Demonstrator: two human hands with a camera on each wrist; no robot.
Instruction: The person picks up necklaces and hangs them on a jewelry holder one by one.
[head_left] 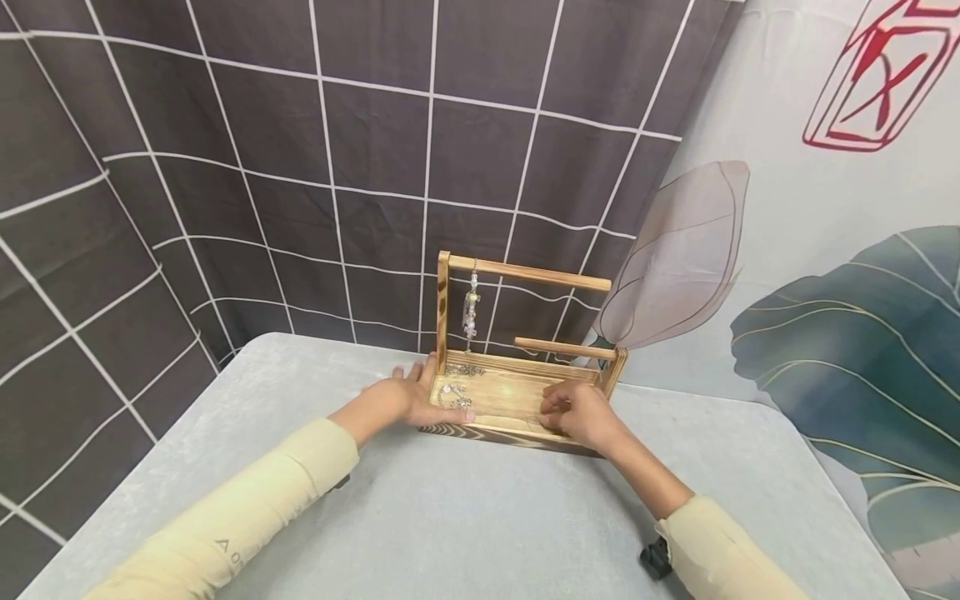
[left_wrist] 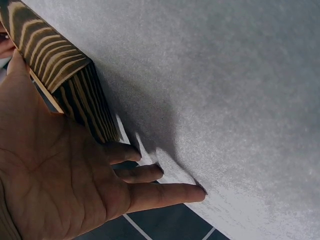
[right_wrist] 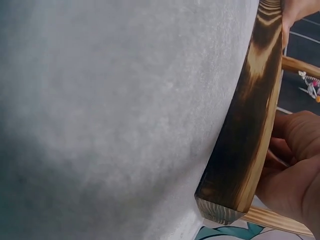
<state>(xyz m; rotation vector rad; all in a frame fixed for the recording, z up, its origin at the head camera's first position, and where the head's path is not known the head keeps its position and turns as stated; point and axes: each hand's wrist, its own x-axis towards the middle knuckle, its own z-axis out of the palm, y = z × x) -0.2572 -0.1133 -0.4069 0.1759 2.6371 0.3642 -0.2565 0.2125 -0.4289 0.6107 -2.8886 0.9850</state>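
Observation:
A wooden jewelry stand with a shallow tray base and two horizontal bars is on the table. From its upper bar hangs a beaded bracelet. More silvery jewelry lies at the tray's left end. My left hand rests against that end, thumb along the front rim and the other fingers stretched out beside the stand. Bent fingers of my right hand reach into the tray's right part. A faint thin strand shows near them; whether they pinch it is hidden, also in the right wrist view.
The stand is on a table with a pale grey cloth. Behind it hangs a dark curtain with a white grid. At the right is a leaf-patterned white curtain. The stand's lower bar passes above the tray's right part.

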